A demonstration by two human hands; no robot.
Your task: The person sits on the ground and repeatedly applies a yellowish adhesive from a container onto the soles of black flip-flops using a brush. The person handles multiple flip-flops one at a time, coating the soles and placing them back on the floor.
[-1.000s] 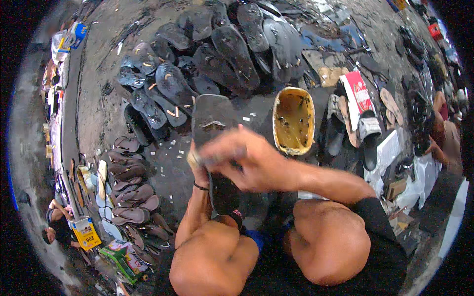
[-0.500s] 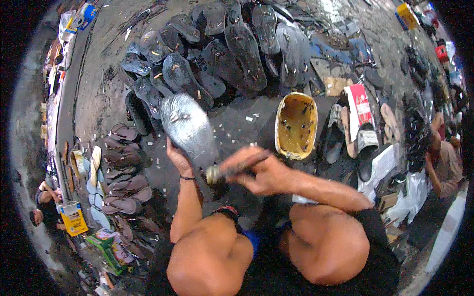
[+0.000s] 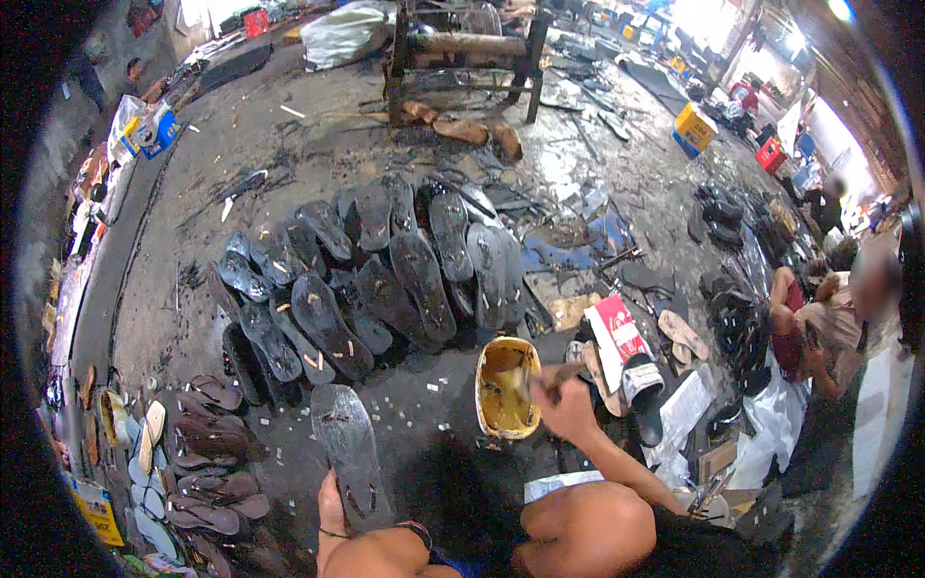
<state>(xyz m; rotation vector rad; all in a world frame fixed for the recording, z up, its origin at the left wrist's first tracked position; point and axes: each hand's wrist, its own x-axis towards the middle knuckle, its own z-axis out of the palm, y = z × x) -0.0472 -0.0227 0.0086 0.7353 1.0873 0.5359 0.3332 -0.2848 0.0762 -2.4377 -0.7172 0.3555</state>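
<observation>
One raised black sole [image 3: 349,448], one yellow tub [image 3: 509,429] and one brush [image 3: 526,380], which is blurred. The pile of dark soles [image 3: 421,289] numbers at least a dozen; overlaps hide the exact count. Brown sandals [image 3: 204,516] come to at least six, pale blue soles [image 3: 152,501] to at least three. There are one red-and-white carton [image 3: 619,330], two yellow boxes [image 3: 694,128], one blue box [image 3: 156,131] and two red crates [image 3: 770,155]. One wooden stand [image 3: 467,44], one white sack [image 3: 347,37] and at least two other people [image 3: 831,323] complete the count.
</observation>
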